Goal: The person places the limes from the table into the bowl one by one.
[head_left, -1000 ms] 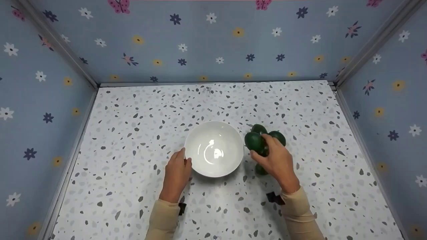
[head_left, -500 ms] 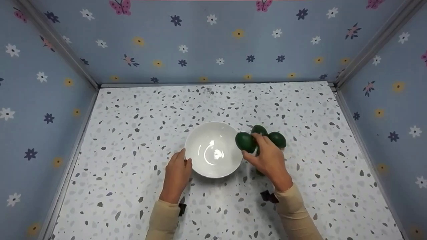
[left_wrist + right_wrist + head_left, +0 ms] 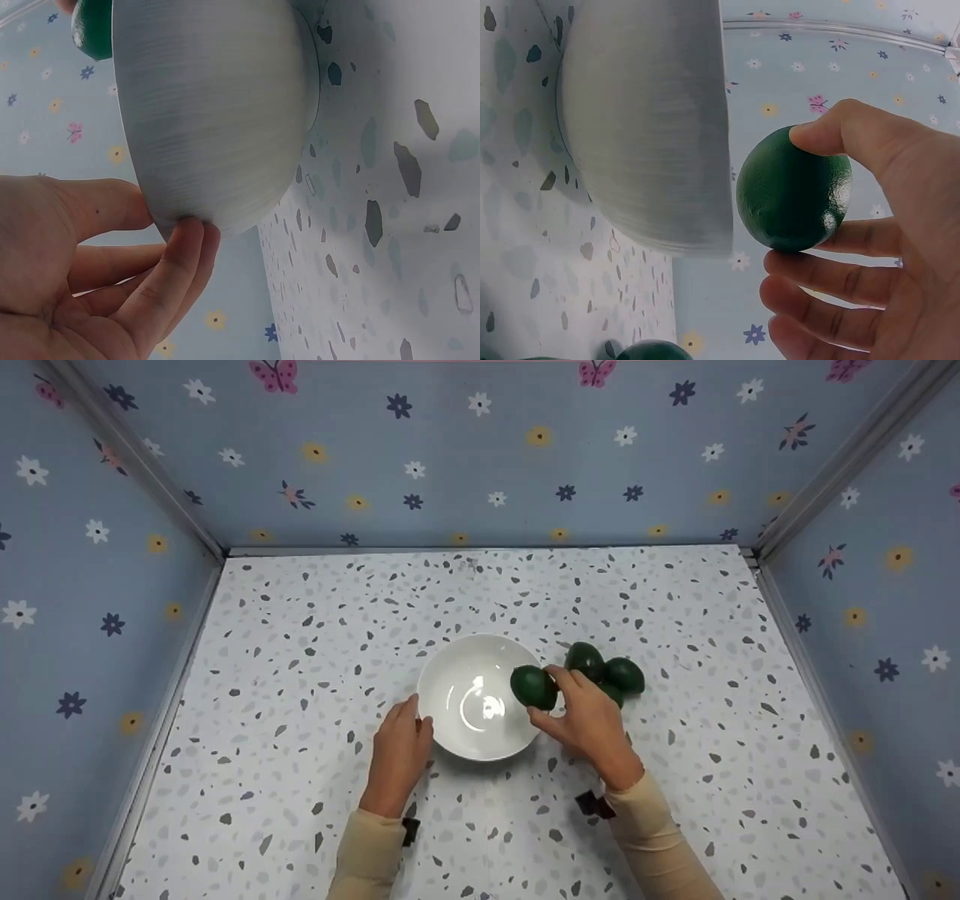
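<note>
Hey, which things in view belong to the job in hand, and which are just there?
Part of the job:
white bowl
held green fruit
probably the other green fruits beside the bowl

Just there:
flowered walls
speckled tabletop
beige sleeves

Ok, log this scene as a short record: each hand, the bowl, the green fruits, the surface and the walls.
Left hand: pinches the bowl's rim
Right hand: holds one green fruit above rim level, at the bowl's right side
White bowl: upright, no fruit visible inside
Other green fruits: at least three, right of the bowl
Table: white, speckled
Walls: blue, flowered
</note>
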`<action>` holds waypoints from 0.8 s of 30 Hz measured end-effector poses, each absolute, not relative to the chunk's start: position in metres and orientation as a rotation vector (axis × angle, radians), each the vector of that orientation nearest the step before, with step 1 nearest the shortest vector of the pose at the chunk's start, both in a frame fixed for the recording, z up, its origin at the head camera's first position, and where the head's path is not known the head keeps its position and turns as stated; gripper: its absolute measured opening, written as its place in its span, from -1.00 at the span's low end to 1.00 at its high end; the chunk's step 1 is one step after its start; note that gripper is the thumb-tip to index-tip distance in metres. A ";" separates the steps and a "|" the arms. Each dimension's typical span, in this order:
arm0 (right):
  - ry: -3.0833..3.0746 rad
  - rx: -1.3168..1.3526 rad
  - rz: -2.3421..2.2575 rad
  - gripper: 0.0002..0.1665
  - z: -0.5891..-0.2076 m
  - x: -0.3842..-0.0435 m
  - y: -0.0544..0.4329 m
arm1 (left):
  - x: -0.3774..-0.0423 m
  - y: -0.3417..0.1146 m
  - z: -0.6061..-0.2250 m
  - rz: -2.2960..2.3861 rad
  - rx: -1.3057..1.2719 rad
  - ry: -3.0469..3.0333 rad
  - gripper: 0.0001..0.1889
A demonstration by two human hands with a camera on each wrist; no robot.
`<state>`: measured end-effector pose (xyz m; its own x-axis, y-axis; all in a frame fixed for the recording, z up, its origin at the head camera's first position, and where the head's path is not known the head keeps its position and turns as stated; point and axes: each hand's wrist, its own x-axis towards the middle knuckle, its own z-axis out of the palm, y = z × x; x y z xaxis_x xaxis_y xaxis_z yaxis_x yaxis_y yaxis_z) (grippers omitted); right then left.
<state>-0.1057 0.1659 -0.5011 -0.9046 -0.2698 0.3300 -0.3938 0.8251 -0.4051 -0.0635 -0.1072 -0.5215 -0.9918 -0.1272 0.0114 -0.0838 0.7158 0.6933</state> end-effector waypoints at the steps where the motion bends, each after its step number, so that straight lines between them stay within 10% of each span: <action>1: -2.755 0.514 0.688 -0.29 -0.502 -0.106 0.165 | -0.064 -0.107 -0.522 -1.149 0.173 -2.857 -0.51; 24: -2.933 0.558 0.513 -0.29 -0.515 -0.105 0.146 | -0.063 -0.107 -0.521 -1.192 0.224 -2.870 -0.50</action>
